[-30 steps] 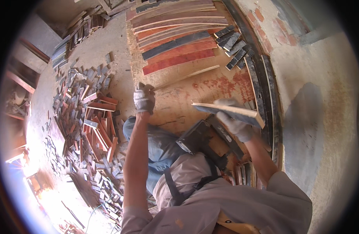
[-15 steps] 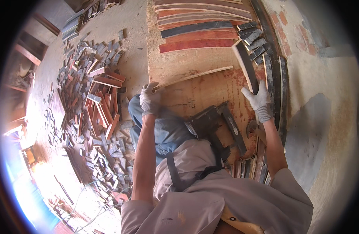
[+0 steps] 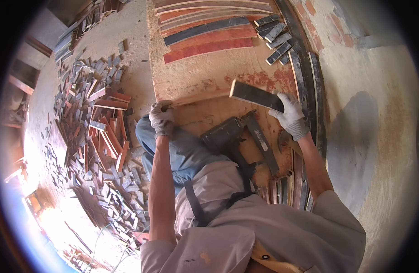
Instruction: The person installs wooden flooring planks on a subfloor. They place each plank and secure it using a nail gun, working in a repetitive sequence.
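Note:
In white knit gloves, both my hands hold wood above a plywood board. My left hand is closed on the left end of a long, thin wooden strip, which stretches rightward and looks slightly blurred. My right hand grips the right end of a short dark wooden block. The block's pale cut end points left, close to the strip's far end; whether they touch I cannot tell. Beneath them, beside my bent leg, lies a black nail gun.
Reddish and dark wooden strips lie across the far board. Small dark blocks sit at its far right, near long dark bars along the wall. Left on the floor is a big heap of offcuts. Cut pieces stand near my right side.
My right hand has swung the dark block from pointing away from me to pointing left, bringing it near the strip. The strip has turned to show a reddish face. The whole view has shifted.

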The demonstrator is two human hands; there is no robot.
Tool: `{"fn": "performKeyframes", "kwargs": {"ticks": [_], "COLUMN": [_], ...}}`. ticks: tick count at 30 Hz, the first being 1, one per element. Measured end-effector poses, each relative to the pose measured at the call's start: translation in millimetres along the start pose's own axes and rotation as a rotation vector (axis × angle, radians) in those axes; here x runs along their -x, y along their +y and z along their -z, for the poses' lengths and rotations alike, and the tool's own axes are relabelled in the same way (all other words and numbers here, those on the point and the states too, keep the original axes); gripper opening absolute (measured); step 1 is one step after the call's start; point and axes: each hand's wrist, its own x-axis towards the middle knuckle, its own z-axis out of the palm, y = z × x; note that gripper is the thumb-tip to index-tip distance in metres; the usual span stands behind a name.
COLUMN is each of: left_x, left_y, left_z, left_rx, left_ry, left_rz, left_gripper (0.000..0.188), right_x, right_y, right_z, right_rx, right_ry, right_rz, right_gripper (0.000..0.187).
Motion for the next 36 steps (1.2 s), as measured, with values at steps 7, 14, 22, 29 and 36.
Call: {"fn": "performKeyframes", "kwargs": {"ticks": [7,14,22,29,36], "left_x": [9.0,11.7,9.7,15.9,23.6], "left_y": [7.3,19.6,19.5,20.5,29.6], "left_z": [-1.9,-1.8,-3.9,-4.7,-10.3], "left_rx": [-0.056,0.082,0.139,0.312,0.284], "left_ry": [0.045,0.036,0.147,0.167,0.165], "left_rz": [0.018,0.05,0.243,0.369,0.379], "left_gripper": [0.024,0.028,0.031,0.028,0.037], "right_x": [-18.7,-65.3,-97.5,-110.1,-115.4], "right_y": [-19.0,-45.0,-62.3,-70.8,-69.9], "right_z": [-51.5,-110.8,-130.5,-134.8,-147.7], "right_rx": [0.271,0.332,0.402,0.386,0.319], "right_ry": [-0.15,-0.122,-0.135,-0.197,-0.123], "right_rz": [0.223,0.309,0.315,0.33,0.453], "right_gripper": [0.072,0.064,0.067,0.051,0.053]}}
